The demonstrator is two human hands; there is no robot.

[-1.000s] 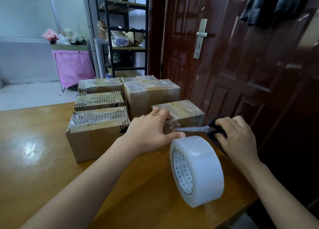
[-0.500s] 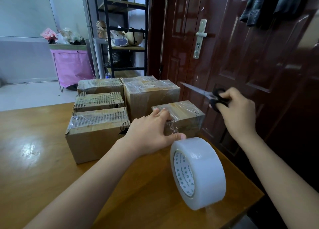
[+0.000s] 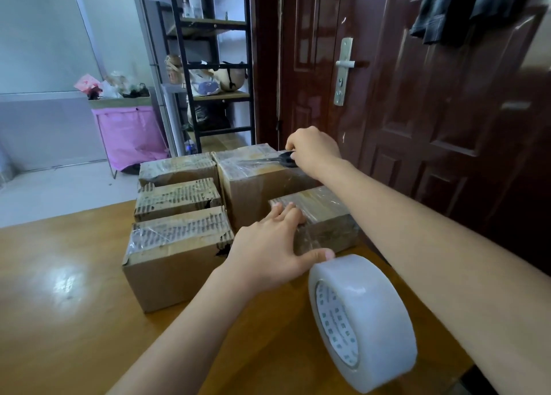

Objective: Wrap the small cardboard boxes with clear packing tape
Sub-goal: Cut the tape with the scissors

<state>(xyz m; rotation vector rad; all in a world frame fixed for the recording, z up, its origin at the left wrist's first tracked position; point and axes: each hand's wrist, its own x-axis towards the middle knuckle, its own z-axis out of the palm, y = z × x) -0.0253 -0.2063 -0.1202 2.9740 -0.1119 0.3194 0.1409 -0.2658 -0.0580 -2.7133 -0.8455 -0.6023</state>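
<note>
Several cardboard boxes stand grouped on the wooden table. A small taped box sits at the right front of the group; my left hand rests on its near left corner, fingers on top and thumb along the front face. Behind it is a taller taped box. My right hand holds black-handled scissors low over that tall box's top, blades pointing left. A large roll of clear tape stands on edge at the table's near right.
Three more boxes with torn corrugated tops line the left of the group. A dark red door stands close behind the table's right edge. A black shelf and a pink bin are farther back.
My right hand has carried the scissors from beside the small box, up and back, down onto the tall box's top. My left hand has stayed on the small box.
</note>
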